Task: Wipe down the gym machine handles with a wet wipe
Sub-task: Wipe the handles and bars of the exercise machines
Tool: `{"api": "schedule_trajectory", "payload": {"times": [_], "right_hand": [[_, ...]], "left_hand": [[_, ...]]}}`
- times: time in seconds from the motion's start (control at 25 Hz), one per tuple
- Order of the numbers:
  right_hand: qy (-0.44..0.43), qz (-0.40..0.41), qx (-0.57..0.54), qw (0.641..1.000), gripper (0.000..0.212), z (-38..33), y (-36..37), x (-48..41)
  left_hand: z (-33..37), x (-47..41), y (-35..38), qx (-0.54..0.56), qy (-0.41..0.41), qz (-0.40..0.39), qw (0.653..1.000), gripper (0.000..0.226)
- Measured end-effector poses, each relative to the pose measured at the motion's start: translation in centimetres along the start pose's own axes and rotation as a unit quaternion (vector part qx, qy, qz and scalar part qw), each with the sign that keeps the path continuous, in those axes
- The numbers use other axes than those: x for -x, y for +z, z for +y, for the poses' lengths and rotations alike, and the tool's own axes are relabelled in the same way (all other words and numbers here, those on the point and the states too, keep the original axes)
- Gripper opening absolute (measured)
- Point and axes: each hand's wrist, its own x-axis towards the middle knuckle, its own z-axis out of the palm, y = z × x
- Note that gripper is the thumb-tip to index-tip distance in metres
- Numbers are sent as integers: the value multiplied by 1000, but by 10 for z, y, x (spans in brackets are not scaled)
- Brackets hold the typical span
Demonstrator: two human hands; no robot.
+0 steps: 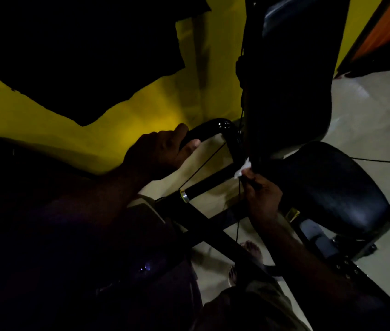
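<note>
— Where's the wipe (243, 168)?
— On my feed, the right hand (262, 194) pinches it in its fingertips against the handle (220, 125), at 4 o'clock from the bend.
— And the left hand (158, 155)?
— I see it curled tight round the handle, at 8 o'clock from the bend. The seat (332, 187) lies at 3 o'clock from the wipe.

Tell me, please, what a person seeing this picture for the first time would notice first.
The bright yellow wall at the upper left stands out against the very dark scene. Next comes the small white wipe at the centre, pinched by the right hand beside the lower end of the curved black handle, which the left hand holds higher up. The black padded seat shines at the right.
</note>
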Motion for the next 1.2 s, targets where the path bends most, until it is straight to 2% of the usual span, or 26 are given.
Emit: {"api": "schedule_trajectory", "payload": {"times": [0.08, 0.12, 0.2, 0.28, 0.32, 0.36, 0.48, 0.56, 0.6, 0.64, 0.68, 0.72, 0.76, 0.8, 0.84, 0.92, 1.0, 1.08, 1.16, 1.2], "right_hand": [[10, -62, 53, 997, 14, 8, -8, 1], [38, -47, 29, 998, 16, 3, -11, -6], [73, 49, -44, 995, 20, -10, -15, -25], [31, 120, -34, 992, 16, -22, -8, -30], [1, 128, -18, 992, 13, -23, 1, -24], [-25, 116, 15, 993, 11, -24, 12, -12], [-147, -8, 90, 985, 20, -28, 26, 20], [-204, -29, 85, 975, 24, -51, 16, -4], [-266, -23, 113, 957, 19, -66, 9, -26], [-310, -39, 86, 946, 14, -77, 1, -47], [-376, -86, 106, 917, 20, -87, -7, -65], [-447, -147, 148, 870, 28, -87, -14, -76], [-532, -171, 215, 801, 32, -78, -17, -86], [-559, -194, 267, 761, 36, -66, -21, -92], [-562, -201, 306, 742, 40, -53, -21, -91], [-503, -203, 309, 781, 42, -25, -20, -70], [-431, -169, 268, 845, 41, -6, -16, -42], [-340, -184, 203, 900, 40, -7, -13, -38], [-315, -210, 165, 911, 45, -30, -12, -55], [-351, -188, 187, 898, 43, -41, -15, -68]], "left_hand": [[0, 1, 0, -15, 9, 6, 1000, 56], [0, 2, -1, -19, 11, 9, 1000, 56], [0, 2, -3, -18, 9, 11, 1000, 57], [1, 2, -3, -15, 7, 9, 1000, 57], [0, 3, -1, -16, 11, 15, 1000, 57], [0, 3, -1, -18, 17, 24, 999, 56], [1, 2, -3, -20, 16, 23, 999, 54], [0, 2, -5, -13, 12, 23, 1000, 57], [0, 0, -3, -9, 14, 28, 999, 58], [-1, -1, -2, -3, 12, 30, 999, 57], [0, 0, -3, 6, 7, 33, 999, 57], [2, -1, -4, 17, 4, 34, 999, 58], [3, -1, -5, 24, -2, 28, 999, 60], [5, 0, -4, 25, -5, 22, 999, 61], [5, 0, -4, 23, -7, 19, 1000, 61], [4, 0, -6, 35, -12, 14, 999, 59], [5, 0, -5, 39, -12, 12, 999, 57], [5, -1, -5, 30, -8, 8, 999, 56], [4, 0, -3, 27, -10, 5, 1000, 56], [3, 0, -3, 22, -11, 5, 1000, 56]]}}
